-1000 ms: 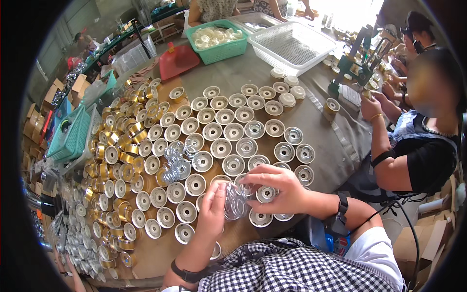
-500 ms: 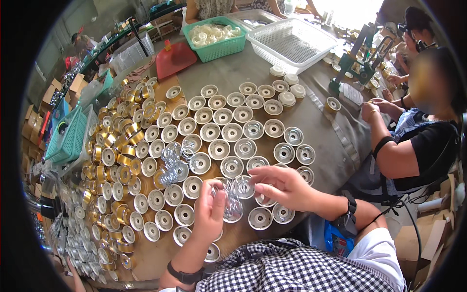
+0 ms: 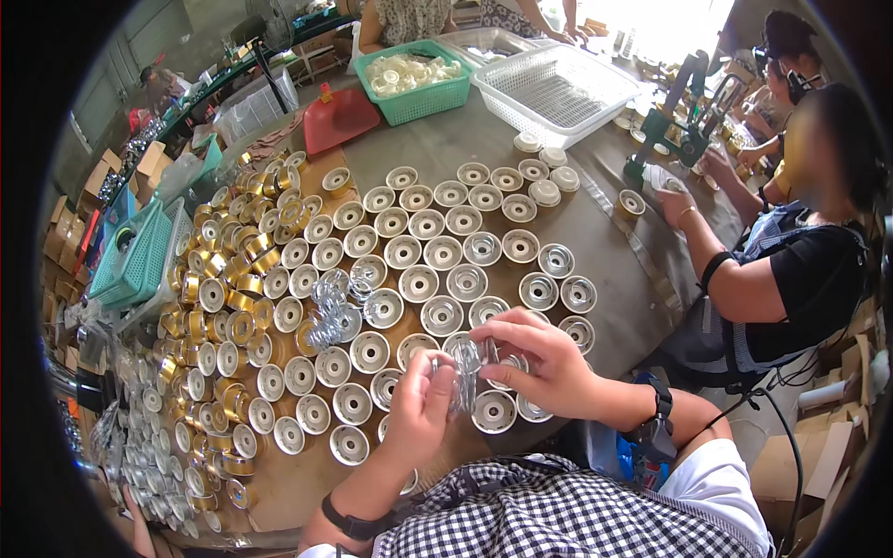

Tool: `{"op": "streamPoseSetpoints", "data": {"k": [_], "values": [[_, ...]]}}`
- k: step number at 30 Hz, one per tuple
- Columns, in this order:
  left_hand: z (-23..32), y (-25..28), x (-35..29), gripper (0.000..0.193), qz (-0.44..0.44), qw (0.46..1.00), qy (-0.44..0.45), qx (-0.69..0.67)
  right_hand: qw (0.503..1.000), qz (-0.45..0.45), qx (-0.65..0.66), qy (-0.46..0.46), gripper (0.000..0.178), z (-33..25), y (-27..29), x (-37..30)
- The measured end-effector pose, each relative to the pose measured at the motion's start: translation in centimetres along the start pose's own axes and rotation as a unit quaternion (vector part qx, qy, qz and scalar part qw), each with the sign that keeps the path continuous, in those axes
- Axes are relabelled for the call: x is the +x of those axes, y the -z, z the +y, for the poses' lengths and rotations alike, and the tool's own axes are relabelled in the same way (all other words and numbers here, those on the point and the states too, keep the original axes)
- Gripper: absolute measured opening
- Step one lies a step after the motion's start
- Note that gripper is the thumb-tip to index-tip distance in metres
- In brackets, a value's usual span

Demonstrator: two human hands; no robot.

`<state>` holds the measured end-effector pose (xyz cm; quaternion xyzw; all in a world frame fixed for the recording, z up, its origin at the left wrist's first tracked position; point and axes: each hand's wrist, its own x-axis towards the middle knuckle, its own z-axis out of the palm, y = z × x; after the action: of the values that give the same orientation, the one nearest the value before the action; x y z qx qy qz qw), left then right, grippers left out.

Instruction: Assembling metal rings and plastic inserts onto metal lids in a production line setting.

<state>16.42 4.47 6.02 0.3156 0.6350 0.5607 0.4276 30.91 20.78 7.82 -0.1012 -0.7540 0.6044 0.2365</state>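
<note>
A bunch of shiny wire rings [image 3: 464, 379] is held over the cups in front of me. My left hand [image 3: 423, 400] is closed around its left side. Thumb and fingers of my right hand [image 3: 544, 367] pinch at the bunch's right side; the exact contact is blurred. Below and around both hands stand rows of round white-faced cups [image 3: 403, 252] with a central hole. Several cups toward the right, such as one cup [image 3: 556, 260], have shiny wire in them. More loose wire rings [image 3: 330, 302] lie heaped on cups left of my hands.
Gold-sided cups [image 3: 244, 327] are piled at left. A red dustpan [image 3: 339, 121], a green basket [image 3: 423, 104] of white parts and a white basket [image 3: 558, 98] stand at the back. At right, a co-worker [image 3: 791, 270] sits by a green hand press [image 3: 674, 130].
My right hand has come in against the wire bunch, and my left hand has shifted slightly right. The co-worker's hands have moved toward the press.
</note>
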Motion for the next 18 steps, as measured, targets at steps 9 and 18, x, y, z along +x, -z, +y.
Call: {"op": "streamPoseSetpoints", "data": {"k": [9, 18], "values": [[-2.7, 2.5, -0.2, 0.048, -0.169, 0.917, 0.266, -0.246, 0.924, 0.141, -0.337, 0.113, 0.039, 8.0, 9.5, 4.9], [-2.7, 0.7, 2.8, 0.046, -0.096, 0.952, 0.053, -0.287, 0.870, -0.031, -0.491, -0.040, 0.051, 14.2, 12.2, 10.6]]}}
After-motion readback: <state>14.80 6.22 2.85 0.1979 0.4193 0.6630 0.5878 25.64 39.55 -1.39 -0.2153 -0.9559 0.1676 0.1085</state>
